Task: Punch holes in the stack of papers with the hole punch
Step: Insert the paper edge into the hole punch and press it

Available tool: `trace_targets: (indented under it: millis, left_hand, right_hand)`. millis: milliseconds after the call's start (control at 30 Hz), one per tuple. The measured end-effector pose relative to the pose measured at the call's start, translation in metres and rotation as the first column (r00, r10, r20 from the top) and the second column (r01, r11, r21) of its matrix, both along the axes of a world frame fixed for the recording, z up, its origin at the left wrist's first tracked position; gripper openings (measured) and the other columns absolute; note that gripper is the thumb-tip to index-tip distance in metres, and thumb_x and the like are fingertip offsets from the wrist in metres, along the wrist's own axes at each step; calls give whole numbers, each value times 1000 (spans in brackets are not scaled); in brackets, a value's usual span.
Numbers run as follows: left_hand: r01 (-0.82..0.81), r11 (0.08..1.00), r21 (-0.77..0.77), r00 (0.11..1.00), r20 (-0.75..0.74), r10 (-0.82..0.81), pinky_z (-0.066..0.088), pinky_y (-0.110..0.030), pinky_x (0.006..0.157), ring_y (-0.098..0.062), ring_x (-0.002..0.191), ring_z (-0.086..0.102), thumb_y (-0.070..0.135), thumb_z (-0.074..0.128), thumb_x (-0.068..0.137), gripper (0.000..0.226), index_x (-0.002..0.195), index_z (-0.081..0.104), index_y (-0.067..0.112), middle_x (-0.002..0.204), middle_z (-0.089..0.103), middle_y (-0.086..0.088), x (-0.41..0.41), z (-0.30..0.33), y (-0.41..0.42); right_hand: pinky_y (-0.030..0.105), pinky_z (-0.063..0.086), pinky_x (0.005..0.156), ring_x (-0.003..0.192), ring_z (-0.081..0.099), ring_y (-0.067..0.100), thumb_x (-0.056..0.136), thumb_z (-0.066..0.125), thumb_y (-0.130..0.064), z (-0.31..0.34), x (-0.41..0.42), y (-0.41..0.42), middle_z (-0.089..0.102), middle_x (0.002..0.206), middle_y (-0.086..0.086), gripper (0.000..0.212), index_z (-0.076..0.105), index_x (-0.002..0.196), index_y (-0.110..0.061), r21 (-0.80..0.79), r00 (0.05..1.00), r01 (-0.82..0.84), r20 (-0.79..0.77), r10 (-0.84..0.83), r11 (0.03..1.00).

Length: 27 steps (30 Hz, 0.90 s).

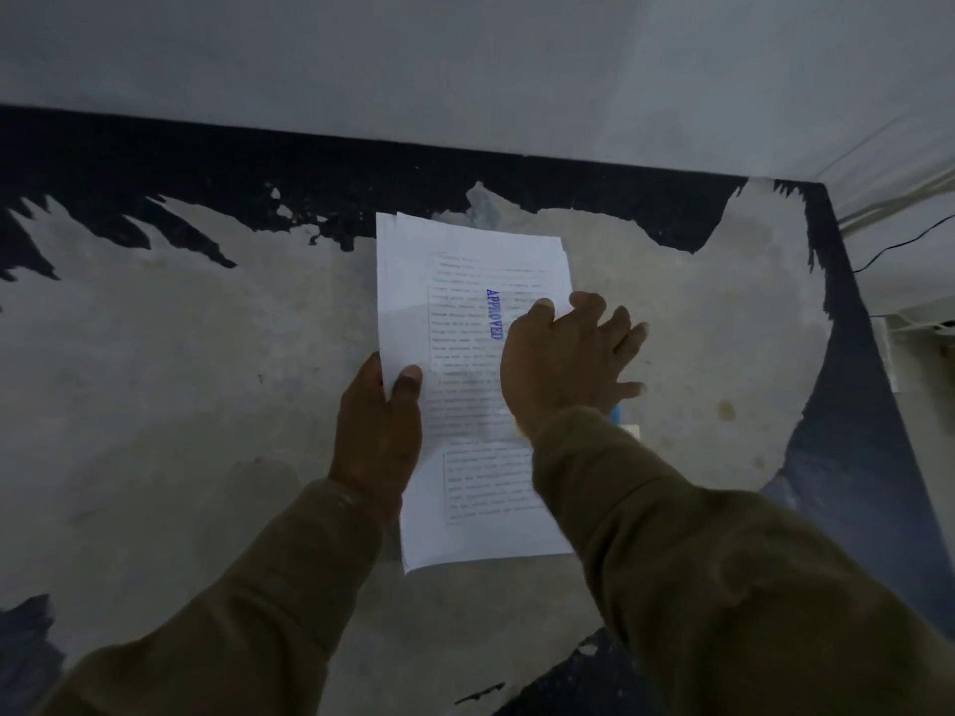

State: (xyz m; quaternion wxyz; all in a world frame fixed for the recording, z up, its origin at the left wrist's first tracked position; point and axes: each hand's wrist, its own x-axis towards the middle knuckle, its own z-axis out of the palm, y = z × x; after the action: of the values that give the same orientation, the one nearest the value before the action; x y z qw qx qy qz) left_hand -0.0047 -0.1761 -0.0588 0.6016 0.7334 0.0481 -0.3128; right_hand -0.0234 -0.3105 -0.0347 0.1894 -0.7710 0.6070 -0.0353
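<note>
A stack of white printed papers [455, 281] with a blue "APPROVED" stamp lies lengthwise on the worn table [181, 364]. My left hand [380, 421] grips the stack's left edge, thumb on top. My right hand [568, 354] lies over the stack's right edge with its fingers spread and pointing right. A small blue and white thing [622, 423] peeks out under my right wrist; it is mostly hidden, so I cannot tell whether it is the hole punch.
The table's dark blue coating is peeled, with dark strips left along the far edge [362, 173] and right edge [868, 405]. A pale wall [465, 59] rises behind. A black cable [899, 245] runs past the right edge.
</note>
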Motion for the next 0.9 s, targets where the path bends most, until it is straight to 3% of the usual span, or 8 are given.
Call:
trace_targets:
  millis: [100,233,333,500,800,900]
  left_hand:
    - [21,1000,-2,999,27,-21,55,-29,79,-12,97,64,28,46,99,26,122,59,24,110,66,6,-1,-2,0]
    - [64,998,7,995,83,-64,47,-6,62,6,85,62,29,48,98,18,110,54,40,98,62,23,1,-10,0]
    - [56,998,-34,997,45,-55,48,-3,59,9,84,63,27,47,99,19,114,56,35,100,63,23,0,-11,2]
    - [62,994,-84,998,-4,-63,52,-6,62,-2,93,63,24,45,100,24,120,57,27,109,65,8,0,-5,5]
    - [37,996,-76,999,-22,-38,51,-20,74,-14,100,63,27,44,100,26,123,56,24,114,64,2,-2,-4,4]
    - [38,997,-72,999,0,-38,51,-20,74,-11,96,63,27,44,100,25,122,57,24,112,64,3,-2,-5,3]
  right_hand:
    - [64,12,115,148,-3,35,89,41,-44,-15,-5,8,21,157,14,46,43,130,-23,-153,996,-78,-45,72,985]
    - [63,13,115,148,-6,35,87,41,-45,-28,1,6,17,158,14,48,43,129,-23,-238,997,-77,-39,70,968]
    - [65,15,114,148,-5,35,89,40,-45,-29,2,9,17,159,14,50,41,132,-21,-247,997,-60,-53,48,967]
    - [65,10,115,148,-5,35,89,41,-45,-25,2,12,15,160,13,52,39,135,-20,-225,997,-45,-68,31,973]
    - [67,12,113,148,-2,35,87,41,-49,-27,3,13,18,160,13,54,42,133,-20,-276,996,-58,-81,37,959]
    - [68,12,112,148,-2,36,82,45,-52,-27,3,12,17,160,13,57,43,131,-21,-268,994,-74,-100,48,961]
